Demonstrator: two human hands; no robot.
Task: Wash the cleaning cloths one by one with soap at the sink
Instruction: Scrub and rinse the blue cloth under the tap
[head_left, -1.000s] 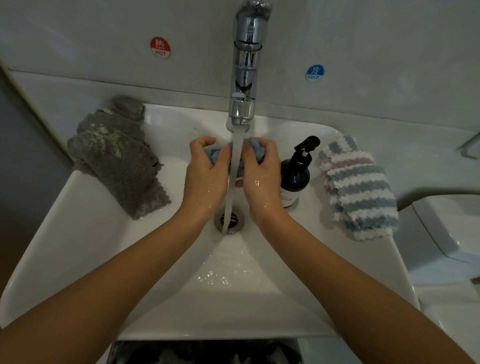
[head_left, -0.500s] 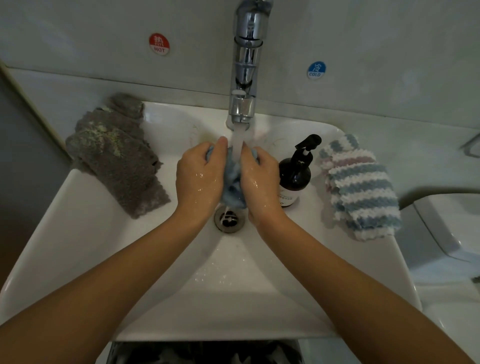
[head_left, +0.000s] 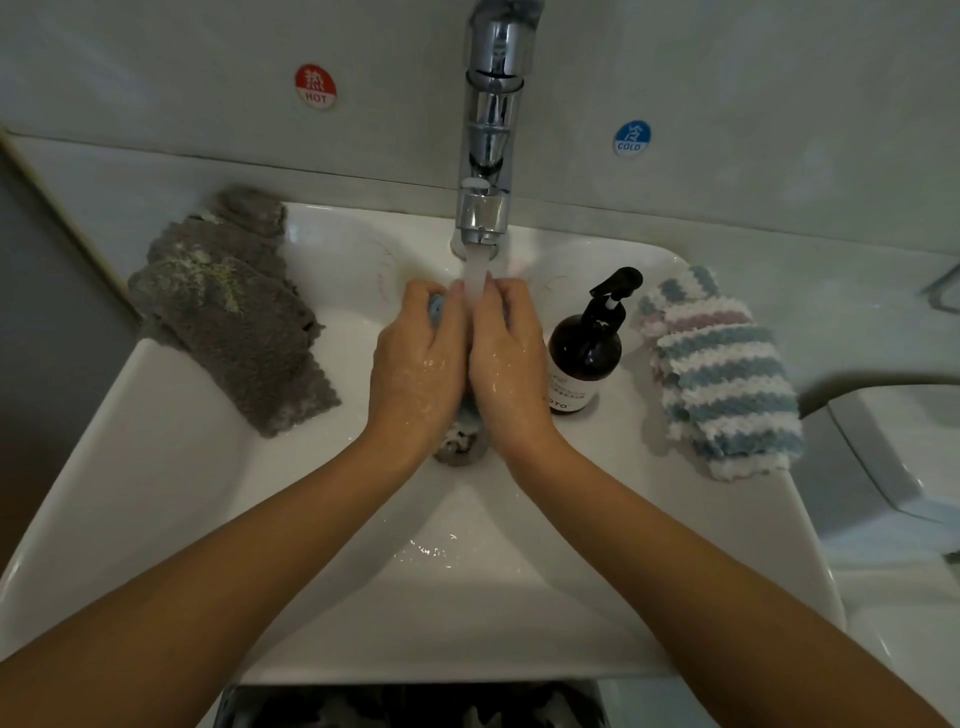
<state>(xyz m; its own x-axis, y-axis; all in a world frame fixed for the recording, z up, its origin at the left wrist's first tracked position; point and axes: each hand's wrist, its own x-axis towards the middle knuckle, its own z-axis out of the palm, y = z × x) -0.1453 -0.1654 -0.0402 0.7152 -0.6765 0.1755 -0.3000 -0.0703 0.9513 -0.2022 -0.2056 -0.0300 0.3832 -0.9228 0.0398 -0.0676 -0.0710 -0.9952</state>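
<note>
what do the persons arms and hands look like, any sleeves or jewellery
Both forearms are bare to the frame's lower edge, with no sleeves in view. The left hand and right hand wear no gloves, and no rings, watch or bracelets show. The backs of both hands glisten with water droplets.

The sink (head_left: 156, 467) is showing as glossy white ceramic, smooth and wet. Above it, the tap (head_left: 488, 130) is gleaming as polished chrome metal. On the sink's left rim, a grey cloth (head_left: 234, 312) is lying fluffy and matt. On the right rim, a striped cloth (head_left: 722, 369) is looking nubbly, beside a glossy dark soap bottle (head_left: 584, 358) with a black plastic pump.
</note>
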